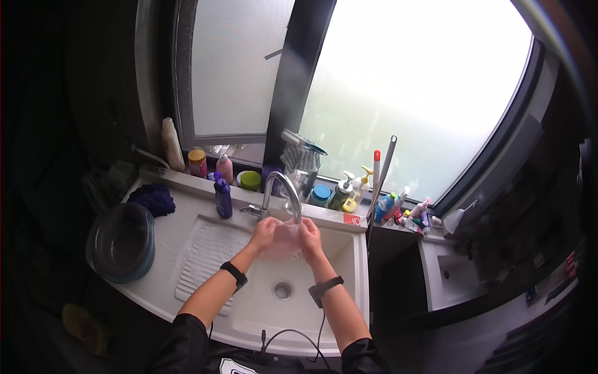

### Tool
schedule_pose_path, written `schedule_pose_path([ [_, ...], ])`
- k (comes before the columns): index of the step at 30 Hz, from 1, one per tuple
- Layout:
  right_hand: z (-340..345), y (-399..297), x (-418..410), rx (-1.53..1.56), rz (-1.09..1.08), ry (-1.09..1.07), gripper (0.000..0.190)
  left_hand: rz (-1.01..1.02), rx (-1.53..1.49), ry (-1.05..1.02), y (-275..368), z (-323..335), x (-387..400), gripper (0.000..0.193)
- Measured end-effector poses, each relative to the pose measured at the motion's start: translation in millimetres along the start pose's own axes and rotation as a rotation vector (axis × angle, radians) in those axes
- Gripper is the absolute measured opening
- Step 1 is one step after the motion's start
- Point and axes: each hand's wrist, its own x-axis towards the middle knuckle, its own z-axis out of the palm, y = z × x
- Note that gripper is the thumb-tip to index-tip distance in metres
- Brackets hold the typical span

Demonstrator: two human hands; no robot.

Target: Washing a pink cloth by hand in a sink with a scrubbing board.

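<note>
A thin, translucent pink sheet or bag [284, 240] is stretched between my hands beneath the curved chrome faucet [280, 180]. My left hand [265, 232] pinches its left upper edge. On the right side, my right hand [309, 236] grips the other edge, close beside the spout's mouth. Small splashes of water show around the pink piece. Below it lies the white laundry sink basin [308, 308] with a round metal drain [282, 290]. Whether the pink piece is a bag or a single sheet, I cannot tell.
Left of the basin is a ribbed washboard [201, 262]. Beyond it stand stacked basins [122, 243], a dark purple cloth [152, 198] and a purple bottle [223, 198]. Bottles and jars line the windowsill. Long handles [385, 163] lean at the sink's right; a cable [299, 331] crosses its front edge.
</note>
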Motion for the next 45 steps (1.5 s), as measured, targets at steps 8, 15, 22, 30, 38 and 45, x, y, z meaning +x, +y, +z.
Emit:
schedule_pose_path([
  [8, 9, -1, -3, -0.123, -0.089, 0.010, 0.022, -0.055, -0.144, -0.168, 21, 18, -14, 0.016],
  [15, -3, -9, -22, -0.400, -0.194, 0.180, 0.019, -0.185, -0.343, -0.208, 25, 22, -13, 0.019],
  [22, 38, -5, -72, -0.918, -0.592, 0.416, 0.036, -0.277, -0.554, -0.087, 40, 56, -24, 0.025],
  [30, 14, -11, -65, -0.791, -0.395, 0.420, 0.022, -0.309, -0.611, -0.204, 54, 63, -36, 0.031],
  [38, 9, -14, -52, -0.717, -0.299, 0.306, 0.021, -0.089, -0.388, -0.074, 43, 65, -50, 0.031],
  [45, 0, -9, -34, -0.162, -0.082, 0.156, 0.024, -0.263, -0.507, -0.045, 12, 36, -43, 0.025],
])
